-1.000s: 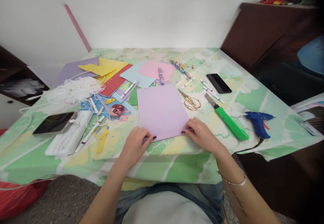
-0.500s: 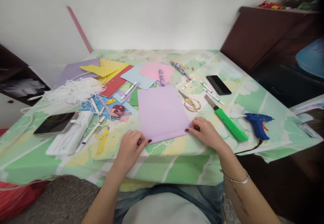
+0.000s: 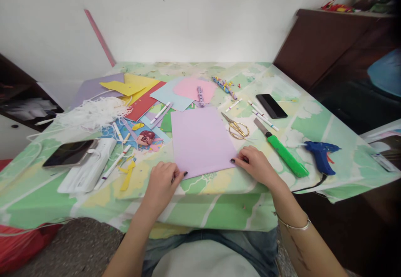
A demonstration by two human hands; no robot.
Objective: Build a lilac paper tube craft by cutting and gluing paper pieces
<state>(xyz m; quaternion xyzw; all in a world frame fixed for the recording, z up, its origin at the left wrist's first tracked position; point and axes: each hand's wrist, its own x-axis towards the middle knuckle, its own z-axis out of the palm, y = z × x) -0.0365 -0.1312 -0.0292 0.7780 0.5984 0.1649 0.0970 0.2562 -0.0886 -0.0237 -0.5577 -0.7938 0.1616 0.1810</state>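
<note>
Near the front edge of the worktop, the left hand and right hand pinch the lilac sheet's near corners, apparently to keep it flat and steady.

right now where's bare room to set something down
Bare tablecloth shows between the black phone and blue glue gun, and a smaller patch between the yellow strip and left hand. Left of the lavender sheet it's crowded: white string, coloured papers, markers.
</note>
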